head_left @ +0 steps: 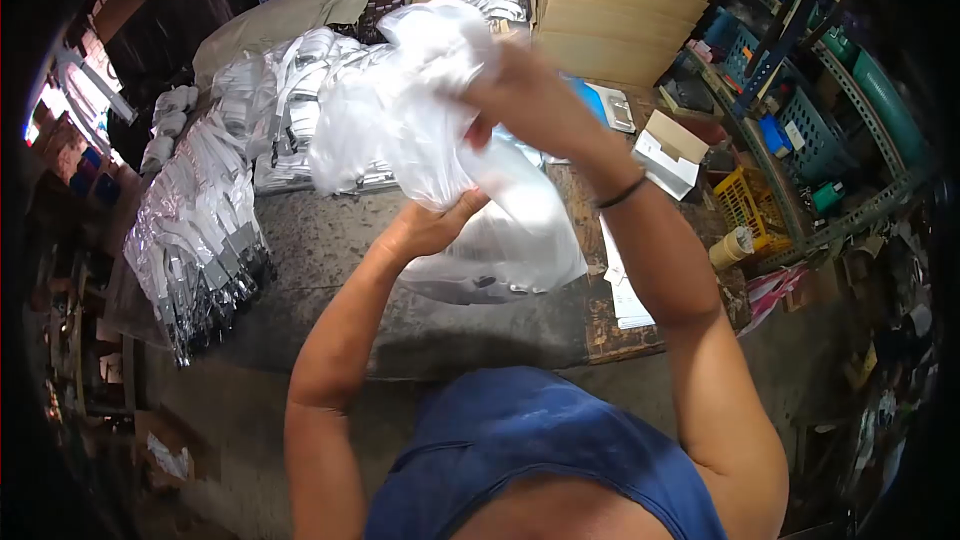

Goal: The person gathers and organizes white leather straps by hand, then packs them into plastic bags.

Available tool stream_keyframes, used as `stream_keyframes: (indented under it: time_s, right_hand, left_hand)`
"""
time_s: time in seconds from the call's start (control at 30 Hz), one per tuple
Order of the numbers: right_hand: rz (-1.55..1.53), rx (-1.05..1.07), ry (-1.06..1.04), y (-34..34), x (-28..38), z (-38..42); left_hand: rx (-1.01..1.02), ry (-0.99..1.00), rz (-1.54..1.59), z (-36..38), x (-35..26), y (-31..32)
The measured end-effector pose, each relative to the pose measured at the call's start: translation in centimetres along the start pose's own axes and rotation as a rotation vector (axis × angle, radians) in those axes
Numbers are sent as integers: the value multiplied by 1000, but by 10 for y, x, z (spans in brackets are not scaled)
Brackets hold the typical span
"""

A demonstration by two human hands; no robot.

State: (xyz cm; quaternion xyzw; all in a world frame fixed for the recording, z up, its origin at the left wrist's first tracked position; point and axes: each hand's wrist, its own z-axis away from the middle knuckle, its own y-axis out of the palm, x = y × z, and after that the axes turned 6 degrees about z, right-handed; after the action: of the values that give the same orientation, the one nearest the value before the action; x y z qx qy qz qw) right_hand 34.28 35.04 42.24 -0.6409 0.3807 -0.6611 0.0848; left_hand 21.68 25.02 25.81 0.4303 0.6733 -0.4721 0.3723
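Observation:
A translucent white plastic bag [500,250] rests on the worktable, its full lower part bulging over pale contents that I cannot make out. My left hand [432,228] is closed around the gathered neck of the bag. Higher up, my right hand [515,90] is at the loose upper part of the bag, which is bunched and raised against it. Motion blurs this hand, though its fingers appear curled on the plastic. Behind and left of the bag lie bundles of white straps in clear wrapping [200,210], with dark ends.
Brown cardboard [620,10] stands at the back right. Nearby are a small open box [670,155], papers [628,290] and a clipboard [615,108] on the worktable [310,250]. Metal shelving [850,90] with blue baskets and a yellow basket [748,208] borders the right side.

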Motion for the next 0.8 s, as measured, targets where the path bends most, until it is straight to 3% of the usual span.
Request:
stream_keyframes:
  time_s: [0.07,0.13,0.2,0.23,0.27,0.3,0.33,0.4,0.47,0.53,0.57,0.6,0.8]
  right_hand:
    - [-394,-194,-465,-33,-14,12]
    - [-243,-371,-541,-51,-41,35]
    - [-1,-253,-420,-52,-106,52]
    - [245,-159,-328,-43,-133,60]
    - [164,-108,-396,-23,-154,66]
    - [113,-70,-380,-11,-166,75]
    - [78,-55,-360,-2,-168,80]
    - [95,-82,-343,6,-164,82]
    - [118,-93,-353,11,-155,76]
    - [180,-98,-398,12,-138,80]
    - [201,-94,-422,15,-132,74]
    - [244,-89,-460,17,-122,79]
    - [409,32,-768,37,-73,86]
  left_hand:
    - [-13,97,-38,-5,-4,0]
    - [-20,57,-99,-5,-18,2]
    - [-41,15,-162,-8,-47,3]
    - [47,-66,-311,-9,-70,2]
    - [136,-149,-459,-12,-82,0]
    - [51,257,-483,-17,-38,2]
    - [42,249,-486,-21,-36,0]
    - [207,282,-15,-32,-35,4]
    - [275,288,226,-38,-41,8]
    - [227,755,-762,-38,-64,6]
    - [300,642,-634,-36,-71,9]
    - [311,660,-568,-30,-94,6]
    - [705,575,-619,-18,-145,35]
